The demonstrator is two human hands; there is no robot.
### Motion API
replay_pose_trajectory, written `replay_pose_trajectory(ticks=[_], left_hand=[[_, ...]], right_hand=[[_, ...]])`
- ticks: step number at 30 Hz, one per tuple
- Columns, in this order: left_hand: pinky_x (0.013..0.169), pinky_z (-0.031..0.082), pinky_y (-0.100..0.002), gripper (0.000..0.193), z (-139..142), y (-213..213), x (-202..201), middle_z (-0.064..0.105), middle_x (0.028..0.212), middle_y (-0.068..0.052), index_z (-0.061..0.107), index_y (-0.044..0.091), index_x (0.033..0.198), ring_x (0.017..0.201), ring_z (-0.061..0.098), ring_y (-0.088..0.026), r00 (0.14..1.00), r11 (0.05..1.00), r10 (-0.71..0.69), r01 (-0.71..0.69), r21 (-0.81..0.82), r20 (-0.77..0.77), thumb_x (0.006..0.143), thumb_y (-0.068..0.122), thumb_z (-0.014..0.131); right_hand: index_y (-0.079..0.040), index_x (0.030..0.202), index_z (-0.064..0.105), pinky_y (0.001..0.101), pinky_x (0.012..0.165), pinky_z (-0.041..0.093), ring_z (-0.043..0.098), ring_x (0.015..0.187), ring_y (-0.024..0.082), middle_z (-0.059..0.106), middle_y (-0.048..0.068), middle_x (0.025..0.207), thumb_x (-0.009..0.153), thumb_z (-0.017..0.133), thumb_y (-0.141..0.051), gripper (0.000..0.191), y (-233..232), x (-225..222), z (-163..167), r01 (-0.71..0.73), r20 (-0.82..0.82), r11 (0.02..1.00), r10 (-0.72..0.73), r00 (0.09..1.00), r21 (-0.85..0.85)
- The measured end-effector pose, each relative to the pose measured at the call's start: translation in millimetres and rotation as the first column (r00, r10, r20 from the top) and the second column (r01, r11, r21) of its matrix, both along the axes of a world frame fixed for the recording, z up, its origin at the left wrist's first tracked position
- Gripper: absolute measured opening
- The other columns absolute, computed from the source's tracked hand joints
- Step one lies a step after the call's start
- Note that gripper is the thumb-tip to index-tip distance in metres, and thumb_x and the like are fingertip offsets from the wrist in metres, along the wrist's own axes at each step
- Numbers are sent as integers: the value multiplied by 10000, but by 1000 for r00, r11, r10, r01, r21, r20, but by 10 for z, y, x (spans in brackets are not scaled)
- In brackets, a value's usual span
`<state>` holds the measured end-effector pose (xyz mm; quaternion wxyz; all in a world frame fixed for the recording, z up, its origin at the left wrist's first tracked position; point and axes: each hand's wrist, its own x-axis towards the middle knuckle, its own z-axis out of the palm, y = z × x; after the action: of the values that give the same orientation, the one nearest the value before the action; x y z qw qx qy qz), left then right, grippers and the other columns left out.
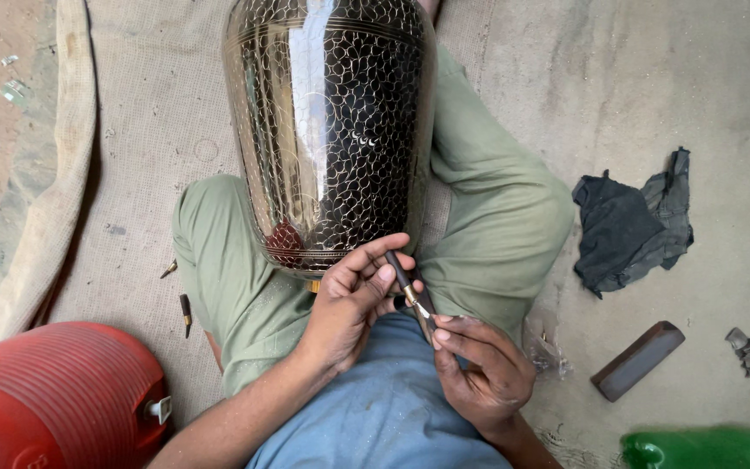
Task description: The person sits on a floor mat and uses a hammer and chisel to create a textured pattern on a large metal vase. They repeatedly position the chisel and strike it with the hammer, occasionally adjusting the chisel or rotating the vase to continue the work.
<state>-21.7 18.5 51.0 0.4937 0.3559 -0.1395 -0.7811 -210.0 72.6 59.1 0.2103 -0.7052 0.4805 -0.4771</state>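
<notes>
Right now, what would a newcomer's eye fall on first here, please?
The large shiny engraved metal vase lying across the person's lap at top centre. Just below it, the left hand and right hand hold a slim engraving tool. A red ribbed container fills the bottom left.

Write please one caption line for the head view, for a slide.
Both hands, left and right, hold a slim engraving tool below a patterned metal vase resting on the lap.
</notes>
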Motion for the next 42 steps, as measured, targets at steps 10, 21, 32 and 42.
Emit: replay_pose_trajectory(ticks=[10,21,32,42], left_hand=[[832,595,-295,383,-76,14,-18,679,1071,-72,575,-6,1398,942,700,-156,999,999,33,-33,16,3,1022,70,576],[727,601,-257,362,-83,14,-31,687,1022,-49,615,5,1347,862,664,-88,997,998,58,-59,15,58,998,98,624],[656,546,-189,332,-129,15,-20,701,1004,-11,657,39,1302,820,649,-45,985,996,63,-71,44,162,982,128,654],[656,530,-173,268,-135,91,-40,751,1048,-38,717,-9,1208,797,653,-16,866,900,1,217,-378,499,948,49,749]], right_hand=[[-4,1012,706,296,855,647,765,993,213,745,150,1041,853,800,18,186,30,-6,-54,51,101,997,-57,993,63],[19,1052,683,294,858,635,753,1043,213,718,171,1113,902,746,45,165,60,-23,-103,-17,251,989,-21,968,147],[50,1075,693,330,860,627,755,995,276,722,233,1127,972,637,125,139,-3,-90,-397,-336,872,842,-274,407,421],[27,1081,710,301,851,611,750,985,247,750,215,1094,994,632,58,121,-17,-135,-459,-472,889,754,-380,256,458]])
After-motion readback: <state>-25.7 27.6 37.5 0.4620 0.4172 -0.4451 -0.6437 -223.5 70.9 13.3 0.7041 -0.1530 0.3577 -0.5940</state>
